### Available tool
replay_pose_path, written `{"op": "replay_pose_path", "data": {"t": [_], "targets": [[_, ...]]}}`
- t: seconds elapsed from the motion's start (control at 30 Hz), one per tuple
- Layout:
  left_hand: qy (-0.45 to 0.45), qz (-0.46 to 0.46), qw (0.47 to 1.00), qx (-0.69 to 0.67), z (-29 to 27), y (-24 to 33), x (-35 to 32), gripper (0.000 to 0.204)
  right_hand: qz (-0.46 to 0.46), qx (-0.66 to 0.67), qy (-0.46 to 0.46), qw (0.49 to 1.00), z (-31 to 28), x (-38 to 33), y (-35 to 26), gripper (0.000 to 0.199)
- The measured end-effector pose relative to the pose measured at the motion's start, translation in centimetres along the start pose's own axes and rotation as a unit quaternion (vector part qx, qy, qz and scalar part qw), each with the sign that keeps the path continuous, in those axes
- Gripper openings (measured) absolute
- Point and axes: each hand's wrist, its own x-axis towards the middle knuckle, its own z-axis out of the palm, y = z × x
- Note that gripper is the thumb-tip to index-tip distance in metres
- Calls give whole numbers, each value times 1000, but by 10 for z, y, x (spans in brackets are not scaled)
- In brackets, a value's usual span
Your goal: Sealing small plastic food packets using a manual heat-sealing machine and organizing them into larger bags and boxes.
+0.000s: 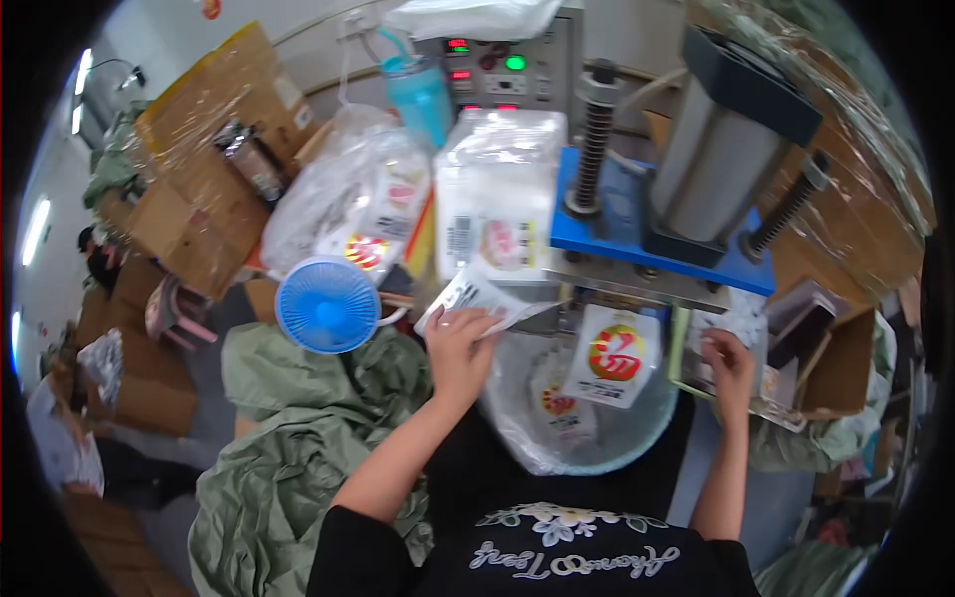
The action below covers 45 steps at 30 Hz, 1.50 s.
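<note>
My left hand [460, 343] grips a flat white printed packet [476, 298] just left of the press machine's blue plate [617, 224]. My right hand [728, 366] rests on a stack of white packets in a shallow tray [686, 383] to the right. Between my hands a white packet with a red and yellow round mark [615, 356] hangs below the press, over a clear plastic bag-lined bin [577, 438] that holds another such packet.
A small blue fan [326, 304] stands at the left beside green cloth sacks [298, 448]. Clear bags of packets [497, 194] pile behind. A teal bottle [420, 95], a control panel with lights [497, 65] and cardboard boxes [199, 149] surround the machine.
</note>
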Motion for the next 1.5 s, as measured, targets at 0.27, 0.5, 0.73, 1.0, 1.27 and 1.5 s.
{"op": "replay_pose_path", "data": {"t": [0.27,0.5,0.73,1.0,1.27,1.5], "targets": [[-160,-177,933,-268,31,41,-51,17,-45,6,-144,988,73,-18,-95,16],[-298,-186,880,-319,51,48,-64,20,26,38,-206,977,83,-20,-75,19],[-241,-387,753,-475,79,68,-21,26,-32,-33,-2,999,50,7,-60,25],[-223,-445,671,-550,94,70,12,26,-103,-375,-11,921,29,8,-16,18],[-114,-77,990,21,53,-1,43,56,-116,-304,-38,945,26,6,-6,22],[-32,1,995,96,15,-9,-7,25,-38,-68,36,996,12,3,4,10]]}}
